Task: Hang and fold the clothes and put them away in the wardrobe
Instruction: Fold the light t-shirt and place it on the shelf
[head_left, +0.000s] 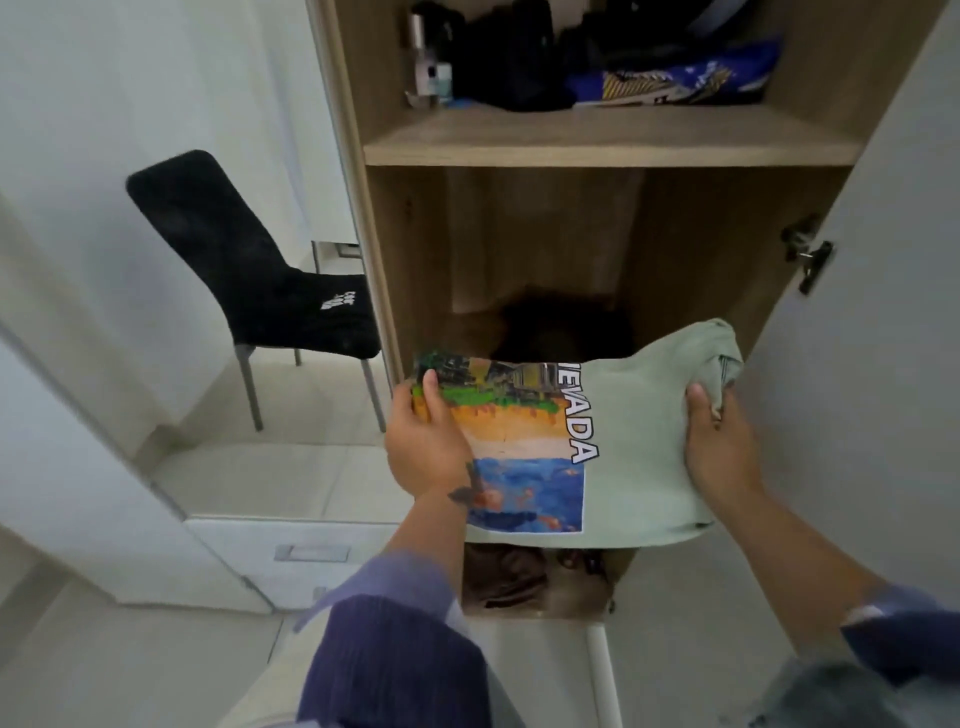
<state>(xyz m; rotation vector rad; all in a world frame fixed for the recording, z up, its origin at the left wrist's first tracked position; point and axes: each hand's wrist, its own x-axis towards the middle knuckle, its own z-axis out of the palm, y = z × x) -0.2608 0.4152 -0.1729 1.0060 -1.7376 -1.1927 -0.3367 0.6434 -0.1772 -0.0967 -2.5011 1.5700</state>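
**Head view: folded shirt held at the wardrobe's middle shelf**

My left hand (423, 441) grips the printed end of the folded shirt (639, 447), thumb lying on top of the picture and fingers curled beneath. My right hand (719, 441) clasps the plain green end, thumb pressed into a bunched fold near the collar. Between them the shirt lies flat and level, print up, the word "NEVADA" running sideways across it.

The shirt sits at the front edge of the wardrobe's (613, 143) middle compartment, half over the opening; I cannot tell whether it touches the shelf. Something dark (561, 322) lies at the back of that compartment. Brown cloth (501, 577) shows in the compartment below. On the upper shelf are dark clothes (514, 57) and a blue patterned garment (675, 83). The door (872, 312) stands open at my right; a black chair (249, 265) stands to the left.
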